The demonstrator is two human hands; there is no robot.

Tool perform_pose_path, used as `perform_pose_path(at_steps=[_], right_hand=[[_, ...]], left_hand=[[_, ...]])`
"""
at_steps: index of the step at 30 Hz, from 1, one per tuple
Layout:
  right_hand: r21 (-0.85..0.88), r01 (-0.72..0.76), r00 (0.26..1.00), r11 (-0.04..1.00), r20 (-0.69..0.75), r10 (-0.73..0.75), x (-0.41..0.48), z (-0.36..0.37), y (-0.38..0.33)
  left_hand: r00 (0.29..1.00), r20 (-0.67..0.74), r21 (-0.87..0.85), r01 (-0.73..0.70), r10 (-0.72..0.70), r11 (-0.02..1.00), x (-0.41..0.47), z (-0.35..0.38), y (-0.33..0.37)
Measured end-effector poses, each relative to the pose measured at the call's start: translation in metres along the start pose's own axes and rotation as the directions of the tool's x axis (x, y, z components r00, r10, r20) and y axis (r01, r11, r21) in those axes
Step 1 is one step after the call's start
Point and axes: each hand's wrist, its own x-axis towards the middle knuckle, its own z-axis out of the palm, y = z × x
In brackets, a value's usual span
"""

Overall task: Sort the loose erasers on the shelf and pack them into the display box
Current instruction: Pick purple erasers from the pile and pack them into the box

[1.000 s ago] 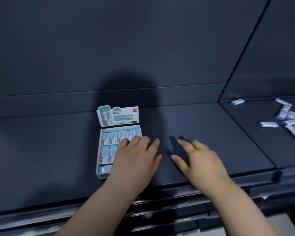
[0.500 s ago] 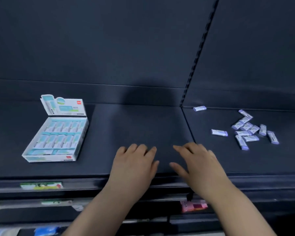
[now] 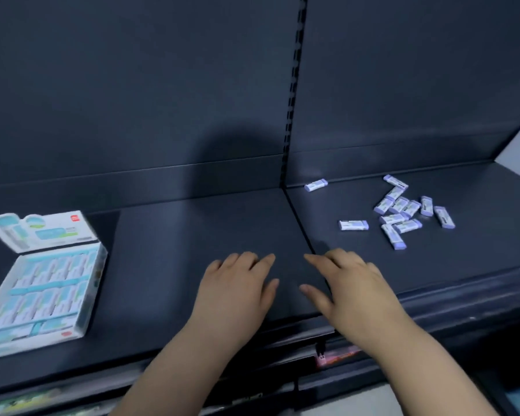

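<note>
The dark shelf (image 3: 192,235) carries a display box (image 3: 51,337) at far left, seemingly nearly full. The left hand (image 3: 237,283) and right hand (image 3: 351,286) are flat, fingers spread, holding nothing. Roughly a dozen loose purple erasers (image 3: 403,211) remain unpacked, well right.

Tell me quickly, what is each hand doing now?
Left hand: open, fingers straight, holding nothing.
Right hand: open, fingers spread, holding nothing.

We note the display box (image 3: 39,295) cut at the left edge, print blurred; eraser (image 3: 353,225) labels unreadable.
</note>
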Motion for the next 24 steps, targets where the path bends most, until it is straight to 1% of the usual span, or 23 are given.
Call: perform_pose_path(at_steps=[1, 5, 10, 13, 15, 18, 22, 24], right_hand=[[-0.008, -0.026, 1.0, 1.0, -0.004, 0.026, 0.0, 0.001, 0.003], [-0.022, -0.134, 0.99, 0.991, -0.057, 0.132, -0.007, 0.012, 0.023], [-0.003, -0.218, 0.973, 0.976, -0.084, 0.217, -0.011, 0.005, 0.056], [0.05, -0.252, 0.964, 0.967, -0.07, 0.255, -0.006, 0.001, 0.078], [0.065, -0.239, 0.968, 0.969, -0.068, 0.243, -0.002, 0.0, 0.096], [0.037, -0.213, 0.976, 0.976, -0.033, 0.214, 0.009, -0.004, 0.127], [0.016, -0.155, 0.987, 0.988, -0.033, 0.156, 0.028, -0.019, 0.177], [0.015, -0.128, 0.992, 0.992, -0.02, 0.128, 0.037, -0.025, 0.202]], left_hand=[[0.999, -0.027, 0.006, -0.025, 0.025, 1.0, 0.005, 0.007, 0.0], [0.992, -0.038, -0.034, -0.119, 0.117, 0.992, 0.024, 0.029, 0.015], [0.984, 0.009, -0.022, -0.178, 0.178, 0.984, 0.041, 0.036, 0.033], [0.981, 0.022, -0.013, -0.192, 0.192, 0.981, 0.058, 0.041, 0.044], [0.984, 0.002, -0.019, -0.18, 0.18, 0.984, 0.07, 0.044, 0.055], [0.988, -0.002, -0.021, -0.152, 0.152, 0.988, 0.086, 0.051, 0.075], [0.991, -0.002, -0.036, -0.135, 0.135, 0.99, 0.107, 0.061, 0.109], [0.994, -0.001, -0.07, -0.112, 0.112, 0.991, 0.119, 0.062, 0.129]])
